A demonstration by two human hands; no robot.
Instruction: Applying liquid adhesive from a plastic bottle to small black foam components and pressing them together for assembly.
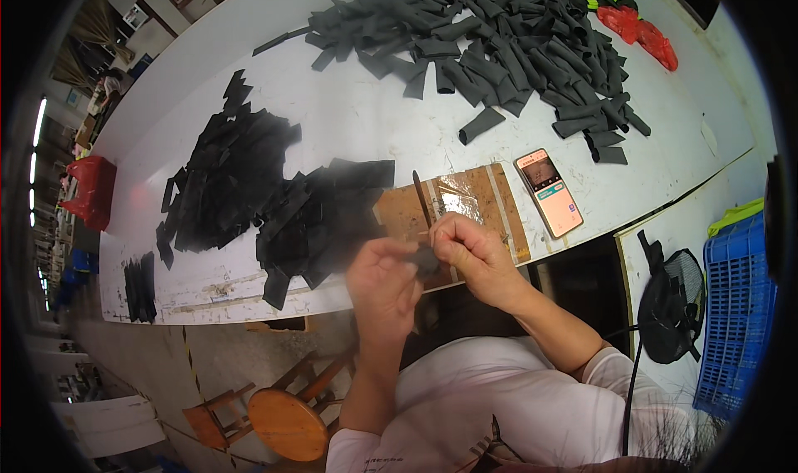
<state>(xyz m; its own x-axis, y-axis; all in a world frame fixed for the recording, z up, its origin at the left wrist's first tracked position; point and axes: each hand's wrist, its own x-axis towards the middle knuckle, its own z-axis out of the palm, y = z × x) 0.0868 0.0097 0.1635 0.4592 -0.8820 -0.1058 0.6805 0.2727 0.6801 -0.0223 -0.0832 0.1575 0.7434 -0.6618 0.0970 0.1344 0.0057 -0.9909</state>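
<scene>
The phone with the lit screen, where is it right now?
In the head view, the phone lies on the white table, right of the brown board, below the grey tube pile.

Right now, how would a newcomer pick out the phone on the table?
Start at the long white table and go to the brown board at its near edge, just beyond the hands. Right of that board lies the phone, flat, screen lit, the only slim orange-edged rectangle among black pieces.

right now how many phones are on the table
1: a phone lies face up on the white table, right of the brown board, near the front edge. Others may hide under the black pieces.
</scene>
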